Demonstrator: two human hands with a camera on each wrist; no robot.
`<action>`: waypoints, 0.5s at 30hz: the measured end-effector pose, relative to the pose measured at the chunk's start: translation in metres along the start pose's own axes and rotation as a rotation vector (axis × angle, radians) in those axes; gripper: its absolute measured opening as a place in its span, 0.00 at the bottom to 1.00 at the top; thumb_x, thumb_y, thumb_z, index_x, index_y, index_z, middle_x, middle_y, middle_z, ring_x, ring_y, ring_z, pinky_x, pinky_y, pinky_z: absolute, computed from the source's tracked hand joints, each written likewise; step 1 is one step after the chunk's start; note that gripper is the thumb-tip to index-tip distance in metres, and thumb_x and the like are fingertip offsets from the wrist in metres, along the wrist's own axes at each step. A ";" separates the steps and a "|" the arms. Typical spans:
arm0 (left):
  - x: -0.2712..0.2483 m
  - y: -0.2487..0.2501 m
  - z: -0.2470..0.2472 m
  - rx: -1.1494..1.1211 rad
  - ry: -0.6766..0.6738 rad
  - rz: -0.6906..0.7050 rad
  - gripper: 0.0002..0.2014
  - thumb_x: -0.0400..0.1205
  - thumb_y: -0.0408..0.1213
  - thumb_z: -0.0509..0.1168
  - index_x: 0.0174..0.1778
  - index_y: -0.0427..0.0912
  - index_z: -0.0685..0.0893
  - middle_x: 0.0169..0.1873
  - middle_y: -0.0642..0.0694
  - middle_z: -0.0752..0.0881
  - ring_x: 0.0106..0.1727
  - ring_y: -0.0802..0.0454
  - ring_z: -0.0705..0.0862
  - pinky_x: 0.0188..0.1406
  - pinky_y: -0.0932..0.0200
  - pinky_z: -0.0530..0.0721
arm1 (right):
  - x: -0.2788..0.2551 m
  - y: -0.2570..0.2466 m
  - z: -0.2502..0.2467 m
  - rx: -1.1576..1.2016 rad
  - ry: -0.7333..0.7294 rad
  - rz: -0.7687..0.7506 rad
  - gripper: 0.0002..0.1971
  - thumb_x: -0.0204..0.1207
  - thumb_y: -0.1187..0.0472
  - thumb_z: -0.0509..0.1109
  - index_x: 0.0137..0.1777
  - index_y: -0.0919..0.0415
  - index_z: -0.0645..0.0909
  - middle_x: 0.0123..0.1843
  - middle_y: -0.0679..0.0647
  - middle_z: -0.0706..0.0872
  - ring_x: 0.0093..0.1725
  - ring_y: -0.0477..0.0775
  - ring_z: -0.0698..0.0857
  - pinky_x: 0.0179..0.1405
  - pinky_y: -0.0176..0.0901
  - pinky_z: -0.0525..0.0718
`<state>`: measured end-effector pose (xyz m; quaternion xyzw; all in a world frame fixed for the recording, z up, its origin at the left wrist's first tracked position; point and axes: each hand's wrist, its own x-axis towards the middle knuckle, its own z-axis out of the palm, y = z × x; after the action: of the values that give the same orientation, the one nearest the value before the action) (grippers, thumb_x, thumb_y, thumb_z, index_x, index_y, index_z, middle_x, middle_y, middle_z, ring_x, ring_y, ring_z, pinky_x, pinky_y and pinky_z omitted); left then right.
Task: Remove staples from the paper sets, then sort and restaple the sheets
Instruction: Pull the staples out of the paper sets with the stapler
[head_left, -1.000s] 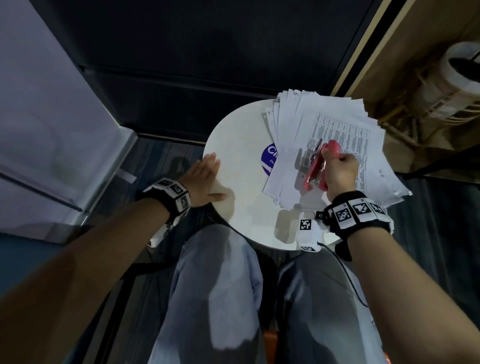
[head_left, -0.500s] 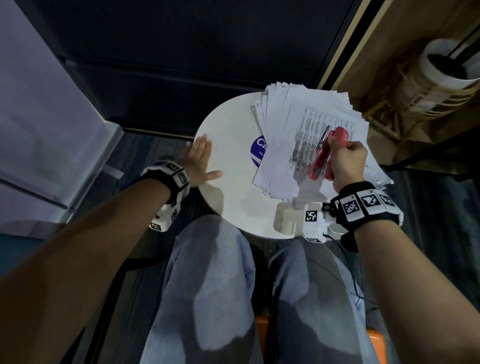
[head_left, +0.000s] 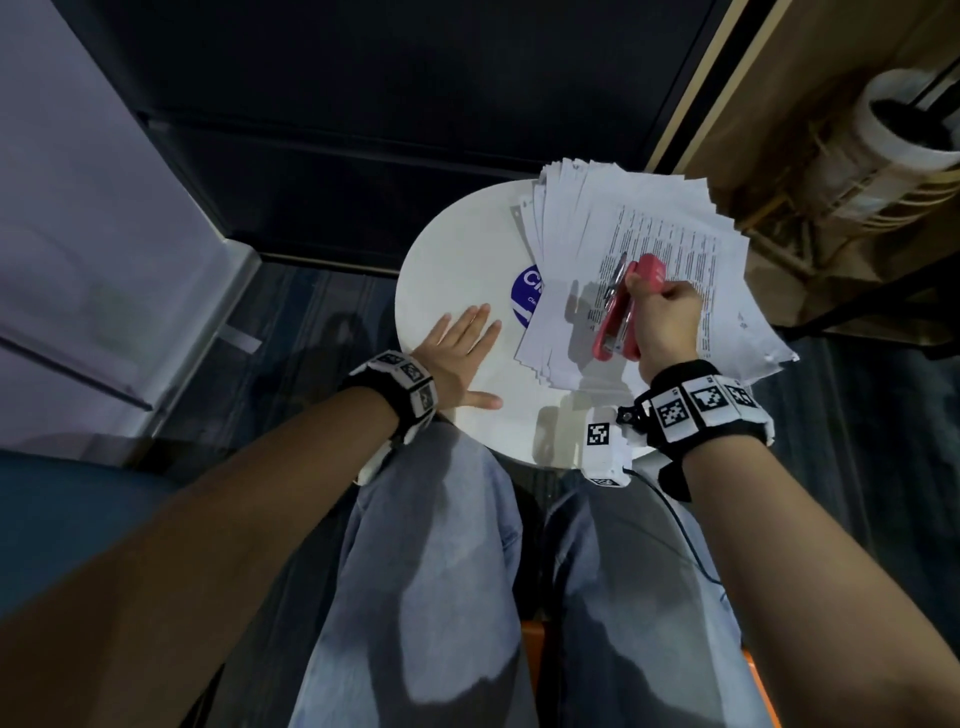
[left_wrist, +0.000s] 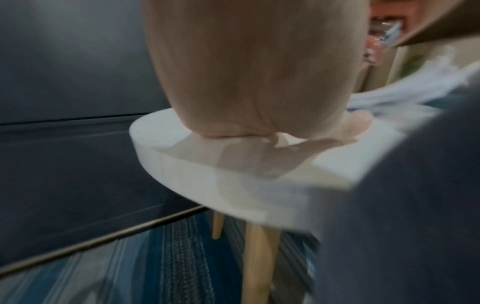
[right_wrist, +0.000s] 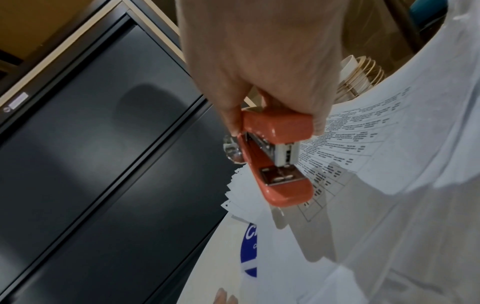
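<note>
A fanned pile of printed white sheets (head_left: 639, 244) (right_wrist: 389, 164) covers the right half of a small round white table (head_left: 457, 260) (left_wrist: 207, 176). My right hand (head_left: 665, 317) (right_wrist: 259, 61) grips a red stapler (head_left: 623, 317) (right_wrist: 279, 152) just above the pile, its mouth pointing away from me and holding no paper. My left hand (head_left: 457, 353) (left_wrist: 254, 72) lies flat, fingers straight, on the bare left part of the tabletop, apart from the sheets.
A round blue sticker (head_left: 524, 296) (right_wrist: 249, 251) shows on the tabletop, half under the sheets. Dark cabinet doors (head_left: 389, 114) stand beyond the table. A white ribbed container (head_left: 893, 150) sits at the right. My knees in jeans (head_left: 441, 561) are under the table's near edge.
My left hand has slid from the table's left edge onto the tabletop, nearer the sheets. The right hand still holds the stapler over the pile.
</note>
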<state>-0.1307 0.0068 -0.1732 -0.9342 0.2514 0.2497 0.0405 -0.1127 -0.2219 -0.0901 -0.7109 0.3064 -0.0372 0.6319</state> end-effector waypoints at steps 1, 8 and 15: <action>0.001 0.002 -0.005 -0.032 -0.005 -0.010 0.51 0.77 0.71 0.50 0.81 0.41 0.30 0.81 0.42 0.28 0.82 0.47 0.30 0.82 0.44 0.34 | -0.002 0.000 0.001 -0.007 -0.007 -0.007 0.09 0.82 0.59 0.68 0.53 0.61 0.70 0.42 0.51 0.81 0.39 0.50 0.82 0.33 0.46 0.81; -0.007 -0.021 -0.059 -0.693 0.188 -0.071 0.23 0.86 0.50 0.58 0.65 0.33 0.81 0.67 0.36 0.80 0.71 0.40 0.77 0.75 0.48 0.70 | -0.015 -0.007 0.005 -0.014 -0.068 -0.028 0.07 0.80 0.64 0.69 0.49 0.61 0.72 0.42 0.54 0.84 0.37 0.50 0.86 0.39 0.49 0.84; -0.016 -0.022 -0.086 -1.130 0.331 -0.158 0.11 0.82 0.37 0.66 0.43 0.30 0.85 0.42 0.39 0.89 0.37 0.51 0.88 0.46 0.50 0.88 | -0.035 -0.010 0.017 -0.157 -0.286 -0.029 0.09 0.78 0.68 0.71 0.46 0.63 0.71 0.42 0.62 0.86 0.30 0.53 0.87 0.28 0.43 0.84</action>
<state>-0.0940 0.0156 -0.0916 -0.8534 0.0123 0.1921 -0.4845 -0.1295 -0.1899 -0.0729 -0.7606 0.2050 0.0793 0.6108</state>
